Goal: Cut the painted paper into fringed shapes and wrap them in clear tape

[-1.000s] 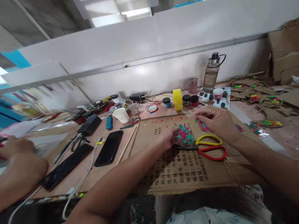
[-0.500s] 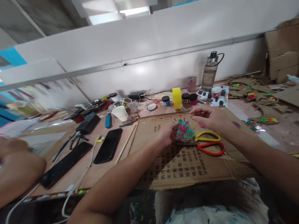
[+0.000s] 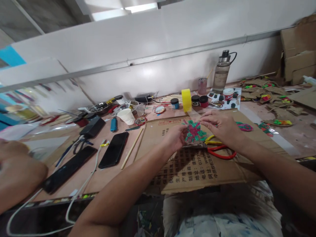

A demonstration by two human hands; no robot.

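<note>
My left hand (image 3: 176,136) pinches the left edge of a small, thin piece painted with a pink and green flower pattern (image 3: 194,131), its clear border showing. My right hand (image 3: 222,126) has closed fingertips at the piece's upper right edge. Beneath and beside the piece lie scissors (image 3: 222,153) with one yellow and one red handle, their blades partly hidden. All this is over a flat cardboard sheet (image 3: 158,138) with printed lettering. Just right of my right hand rests another pink and green painted piece (image 3: 244,126).
Behind the cardboard stand a yellow tape roll (image 3: 186,100), paint jars (image 3: 174,103) and a water bottle (image 3: 221,72). A phone (image 3: 114,149), thin sticks (image 3: 132,148) and a paper cup (image 3: 125,116) are at left, near another person's arm (image 3: 22,171). Brown decorated pieces (image 3: 281,108) lie at right.
My right hand has come down and left until its fingertips meet the painted piece's upper edge. My left hand still holds the piece.
</note>
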